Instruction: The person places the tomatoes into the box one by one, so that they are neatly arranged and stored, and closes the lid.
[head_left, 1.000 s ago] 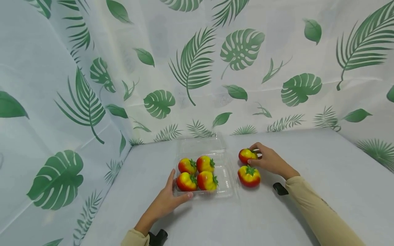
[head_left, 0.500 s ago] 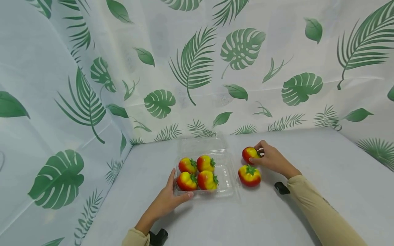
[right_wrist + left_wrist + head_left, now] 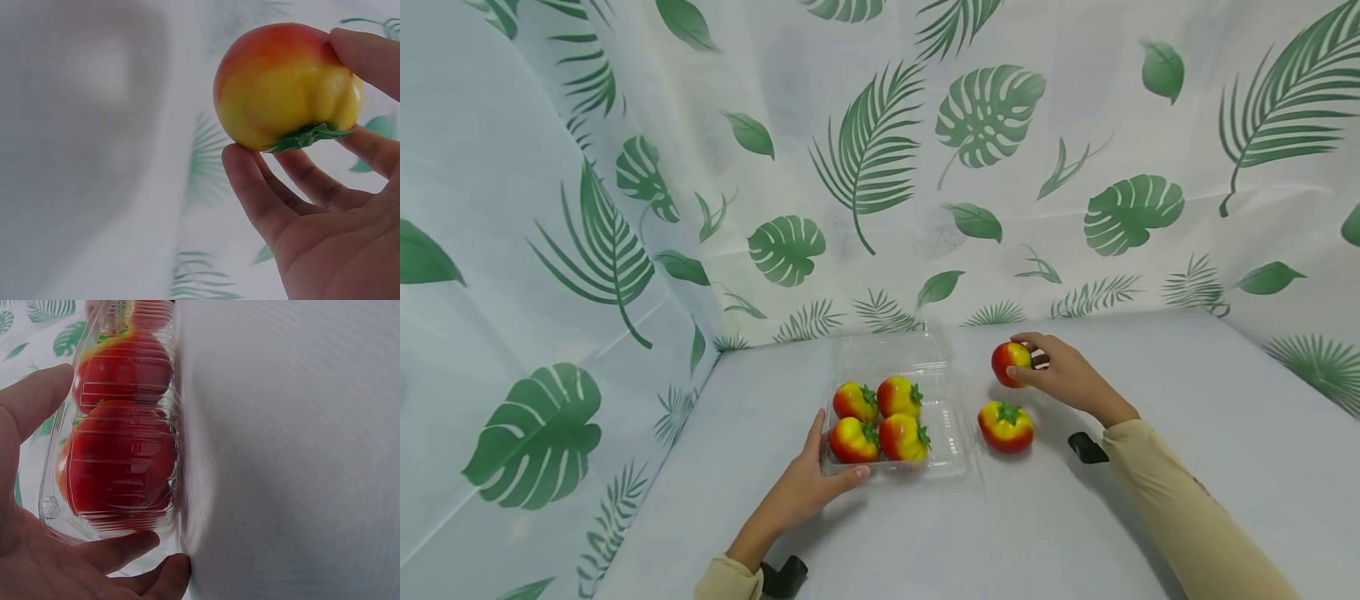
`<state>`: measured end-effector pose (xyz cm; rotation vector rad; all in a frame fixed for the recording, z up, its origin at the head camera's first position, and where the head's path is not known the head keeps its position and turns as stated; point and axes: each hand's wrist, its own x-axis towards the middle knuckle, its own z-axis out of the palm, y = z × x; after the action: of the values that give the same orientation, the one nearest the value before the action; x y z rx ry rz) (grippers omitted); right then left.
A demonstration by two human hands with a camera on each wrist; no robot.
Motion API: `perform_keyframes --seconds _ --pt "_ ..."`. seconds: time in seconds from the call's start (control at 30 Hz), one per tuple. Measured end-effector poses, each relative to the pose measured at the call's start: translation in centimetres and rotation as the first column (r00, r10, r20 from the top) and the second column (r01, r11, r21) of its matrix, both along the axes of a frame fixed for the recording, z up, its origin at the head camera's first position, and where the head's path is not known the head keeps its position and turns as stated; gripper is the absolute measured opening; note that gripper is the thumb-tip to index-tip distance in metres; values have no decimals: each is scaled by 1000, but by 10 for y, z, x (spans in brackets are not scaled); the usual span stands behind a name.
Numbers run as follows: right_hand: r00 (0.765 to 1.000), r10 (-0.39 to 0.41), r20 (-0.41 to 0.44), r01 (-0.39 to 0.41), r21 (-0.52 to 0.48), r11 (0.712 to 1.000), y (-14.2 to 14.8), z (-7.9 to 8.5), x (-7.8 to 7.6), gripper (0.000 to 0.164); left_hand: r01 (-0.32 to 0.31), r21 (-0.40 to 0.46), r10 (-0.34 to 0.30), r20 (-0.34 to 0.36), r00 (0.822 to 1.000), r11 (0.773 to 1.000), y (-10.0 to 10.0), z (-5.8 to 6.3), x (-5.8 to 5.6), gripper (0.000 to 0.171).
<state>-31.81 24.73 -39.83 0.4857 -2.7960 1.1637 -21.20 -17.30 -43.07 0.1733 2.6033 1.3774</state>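
My right hand holds a red-and-yellow tomato with a green leafy top, lifted off the table. In the right wrist view, the thumb and fingertips grip that tomato at its sides, its green top turned towards the palm. Just below it in the head view, another tomato rests on the table. A clear plastic box contains several similar tomatoes on its left side. My left hand rests against the box's front left corner, thumb along the front and fingers along the left side; in the left wrist view the fingers look fairly straight.
The box's clear lid lies folded back behind it. A white table spreads beneath everything. Leaf-patterned cloth walls enclose the back and sides. Dark devices are strapped at both wrists.
My right hand has lifted the tomato off the table, moving it slightly right and away from the other loose one. My left hand and the box have stayed in place.
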Motion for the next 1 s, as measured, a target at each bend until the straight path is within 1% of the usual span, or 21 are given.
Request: perform_keyframes --seconds 0.13,0.27,0.37,0.47,0.6,0.77,1.0 --pt "1000 3 -30 -4 -37 999 -9 14 5 64 -6 -4 6 4 1000 1000 -1 1 0 125" --pt "997 23 -68 -27 -68 997 -26 30 11 62 -7 -1 7 -6 1000 1000 -2 2 -1 125" --pt "995 60 -82 -67 -88 994 -41 38 18 59 -6 1 6 -3 1000 1000 -1 2 -2 125" --pt "989 110 -100 -119 -96 988 -57 43 25 58 -3 5 3 0 1000 1000 -1 1 -2 125" --pt "980 161 -116 -172 -100 980 -74 42 30 59 -1 7 1 -8 1000 1000 0 1 -3 125" --pt "974 201 -107 -211 -84 974 -87 34 29 58 -6 3 6 -5 1000 1000 0 0 -3 125" --pt "969 217 -121 -220 -14 975 -95 21 28 56 -10 2 10 -2 1000 1000 0 1 -2 125"
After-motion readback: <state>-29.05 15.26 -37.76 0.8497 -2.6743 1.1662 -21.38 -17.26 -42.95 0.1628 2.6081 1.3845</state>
